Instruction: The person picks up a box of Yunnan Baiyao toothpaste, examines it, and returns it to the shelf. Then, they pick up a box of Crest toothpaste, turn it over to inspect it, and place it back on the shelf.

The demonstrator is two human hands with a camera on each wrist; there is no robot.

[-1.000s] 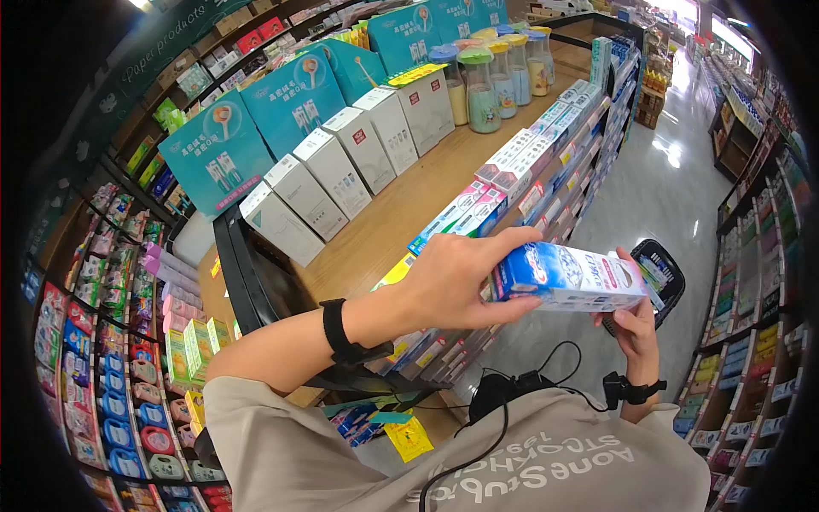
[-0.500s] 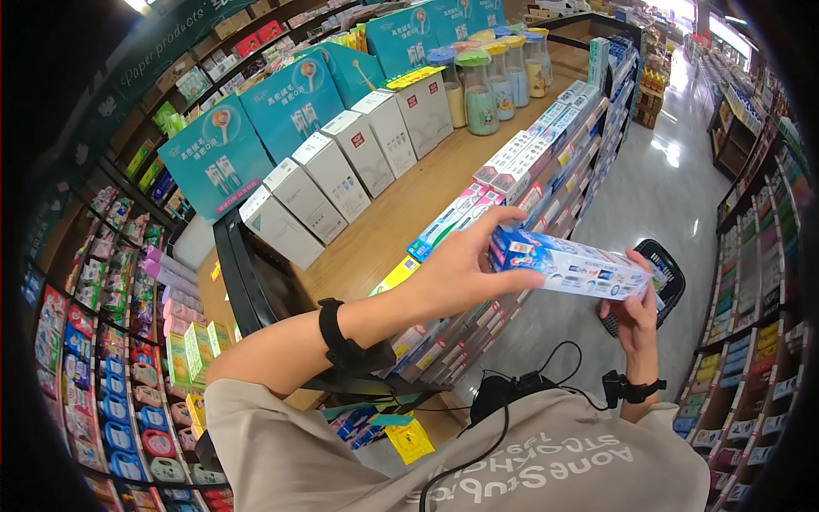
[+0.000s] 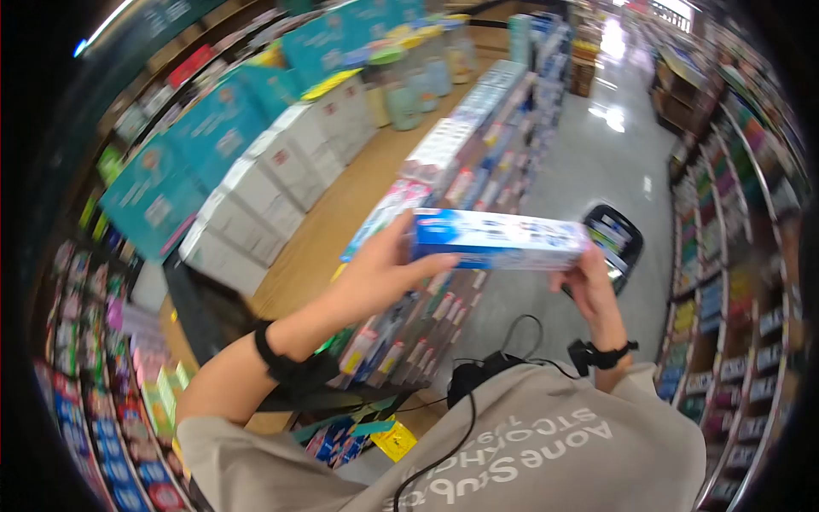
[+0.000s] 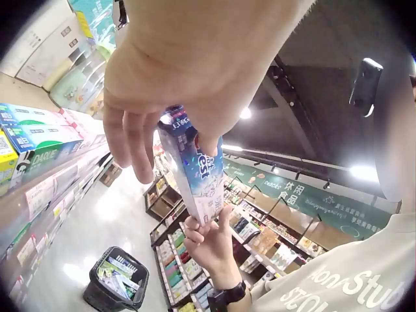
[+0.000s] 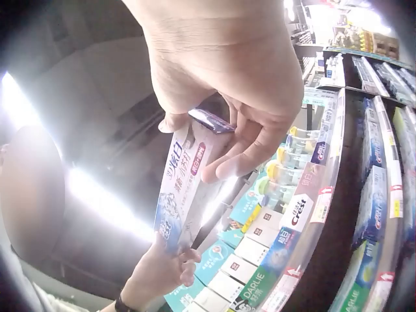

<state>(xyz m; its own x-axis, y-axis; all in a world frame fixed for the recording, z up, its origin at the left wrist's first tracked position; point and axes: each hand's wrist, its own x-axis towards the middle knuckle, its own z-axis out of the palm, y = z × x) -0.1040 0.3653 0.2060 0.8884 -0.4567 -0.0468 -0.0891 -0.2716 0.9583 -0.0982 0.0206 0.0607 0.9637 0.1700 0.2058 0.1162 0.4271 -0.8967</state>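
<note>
A blue and white Crest toothpaste box (image 3: pixel 503 241) is held lengthwise between both hands. My left hand (image 3: pixel 380 269) grips its blue end, thumb on the side facing me; in the left wrist view that hand (image 4: pixel 175 84) covers the top of the box (image 4: pixel 195 172). The pale end is pinched by my right hand (image 3: pixel 590 286), its fingers bent round the edge. From the right wrist view, the right hand (image 5: pixel 227 97) has thumb and fingers on either side of the box (image 5: pixel 185 175).
Toothpaste boxes (image 3: pixel 439 149) line the shelf edge beside a wooden top (image 3: pixel 341 183) bearing white cartons (image 3: pixel 247 205) and lidded bottles (image 3: pixel 401 94). A black basket (image 4: pixel 117 279) with packages stands on the aisle floor. More stocked shelves (image 3: pixel 725 282) run along the right.
The head view has shifted, so the shelf and hands appear further left. The toothpaste box has turned, now showing a different face and lying more level, with both hands still on it.
</note>
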